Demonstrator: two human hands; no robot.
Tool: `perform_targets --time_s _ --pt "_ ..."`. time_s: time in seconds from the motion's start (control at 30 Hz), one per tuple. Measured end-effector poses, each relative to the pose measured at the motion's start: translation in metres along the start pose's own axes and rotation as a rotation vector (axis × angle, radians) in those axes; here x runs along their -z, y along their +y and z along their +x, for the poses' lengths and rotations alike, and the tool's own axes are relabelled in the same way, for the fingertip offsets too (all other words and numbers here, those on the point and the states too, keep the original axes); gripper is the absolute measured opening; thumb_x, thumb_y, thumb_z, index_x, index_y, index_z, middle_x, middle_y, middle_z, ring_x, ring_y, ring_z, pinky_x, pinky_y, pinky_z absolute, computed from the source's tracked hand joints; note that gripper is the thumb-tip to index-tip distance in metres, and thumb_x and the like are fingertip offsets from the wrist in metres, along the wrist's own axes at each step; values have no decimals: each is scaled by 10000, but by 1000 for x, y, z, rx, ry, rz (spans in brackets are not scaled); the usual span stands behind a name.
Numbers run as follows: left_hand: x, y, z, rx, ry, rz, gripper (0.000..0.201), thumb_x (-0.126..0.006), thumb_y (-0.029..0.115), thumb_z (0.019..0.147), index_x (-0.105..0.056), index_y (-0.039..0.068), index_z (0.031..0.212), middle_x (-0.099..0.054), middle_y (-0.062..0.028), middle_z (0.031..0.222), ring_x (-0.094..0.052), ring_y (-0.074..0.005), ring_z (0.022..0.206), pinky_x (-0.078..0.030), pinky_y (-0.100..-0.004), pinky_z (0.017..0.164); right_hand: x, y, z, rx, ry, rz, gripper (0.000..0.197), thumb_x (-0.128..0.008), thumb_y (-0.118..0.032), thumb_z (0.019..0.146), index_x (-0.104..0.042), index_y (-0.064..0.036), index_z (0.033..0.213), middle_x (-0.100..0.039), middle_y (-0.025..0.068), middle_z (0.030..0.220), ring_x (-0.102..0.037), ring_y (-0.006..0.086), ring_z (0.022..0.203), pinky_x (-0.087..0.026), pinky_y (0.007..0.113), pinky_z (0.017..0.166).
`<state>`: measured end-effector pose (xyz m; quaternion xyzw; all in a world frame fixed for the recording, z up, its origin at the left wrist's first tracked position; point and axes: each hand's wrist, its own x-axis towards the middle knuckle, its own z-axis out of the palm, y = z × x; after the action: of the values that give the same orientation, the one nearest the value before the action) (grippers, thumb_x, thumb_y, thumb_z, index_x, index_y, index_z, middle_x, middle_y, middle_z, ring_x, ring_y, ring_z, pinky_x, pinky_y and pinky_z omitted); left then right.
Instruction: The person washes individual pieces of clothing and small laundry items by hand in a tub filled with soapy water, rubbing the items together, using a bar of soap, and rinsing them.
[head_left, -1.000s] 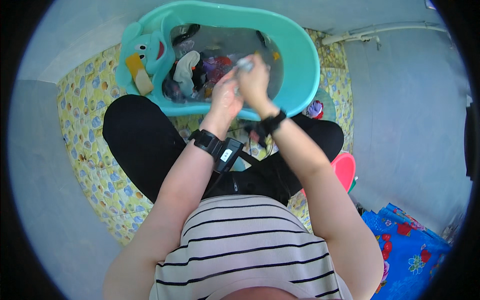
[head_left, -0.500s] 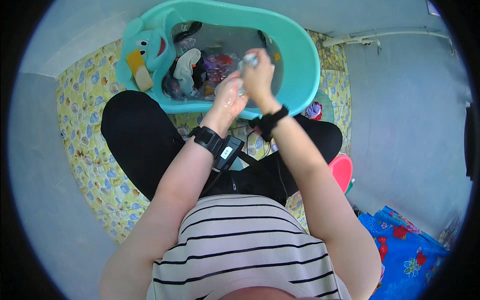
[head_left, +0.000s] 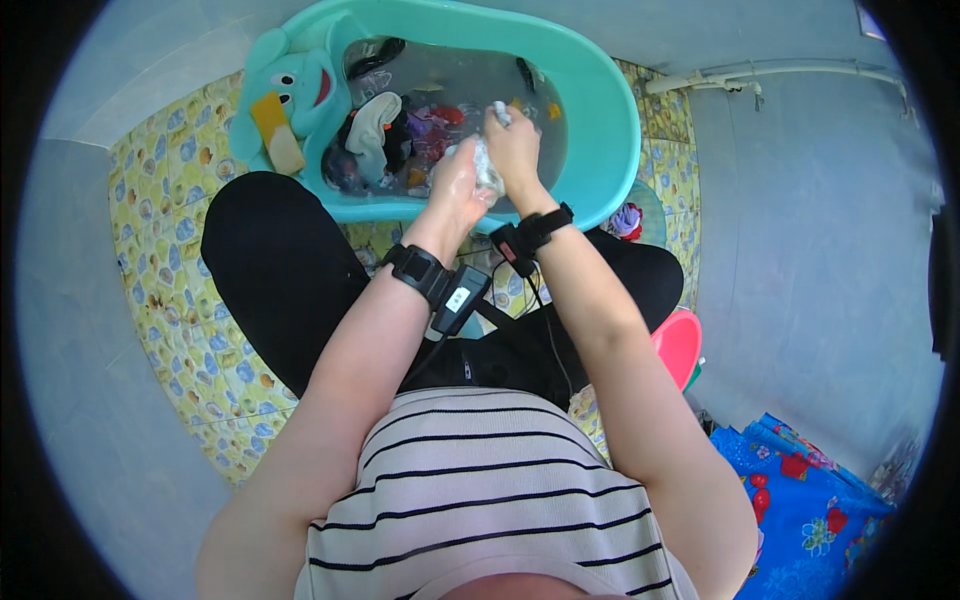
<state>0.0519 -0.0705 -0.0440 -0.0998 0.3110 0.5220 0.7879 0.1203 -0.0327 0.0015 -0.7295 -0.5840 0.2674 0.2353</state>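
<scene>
Both of my hands grip a small, wet white cloth [head_left: 484, 168], perhaps a sock, over the near side of a turquoise tub [head_left: 603, 130]. My left hand [head_left: 456, 193] is wet and curls round the cloth's lower part. Just to its right, my right hand [head_left: 514, 155] has closed on the cloth, and a white end pokes out above the fingers. Grey, cloudy water in the tub holds several soaked clothes. Among them are a pale grey sock-like piece [head_left: 374, 128], a red and purple piece [head_left: 437, 125] and a dark piece [head_left: 376, 55].
A yellow-and-cream block [head_left: 277, 133], like a soap bar, rests on the tub's cartoon-faced left end. Beyond my right knee, a purple and red bundle [head_left: 627, 221] sits in a pale green basin. A pink basin [head_left: 678, 348] and blue flowered fabric [head_left: 800, 505] lie at my right.
My right hand has come down and nearer, its wrist turning so the strap's box shows. More of the white cloth now shows between the hands.
</scene>
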Motion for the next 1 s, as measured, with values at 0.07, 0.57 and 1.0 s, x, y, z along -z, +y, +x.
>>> perform_targets --time_s 0.07,0.57,1.0 --pt "3 5 5 -17 63 -112 162 -505 166 817 -532 23 887 -584 -78 834 -593 -200 688 -485 -353 604 -12 3 -22 78 -36 -159 250 -499 -280 773 -567 -55 858 -587 212 797 -563 407 766 -453 474 679" --pt "21 24 19 -180 51 -128 62 -504 123 835 -525 73 866 -547 -45 804 -522 -154 715 -413 -299 560 25 -16 -14 -190 -351 575 202 -597 -254 786 -558 -57 797 -539 17 668 -522 100 564 -364 206 461" --pt "-2 -2 -4 -108 -91 -87 235 -414 17 821 -519 32 1031 -565 -73 1000 -563 -181 888 -474 -319 767 -15 15 -27 407 154 98 308 -481 -111 821 -548 -15 1106 -585 154 1055 -548 222 1012 -393 307 883"
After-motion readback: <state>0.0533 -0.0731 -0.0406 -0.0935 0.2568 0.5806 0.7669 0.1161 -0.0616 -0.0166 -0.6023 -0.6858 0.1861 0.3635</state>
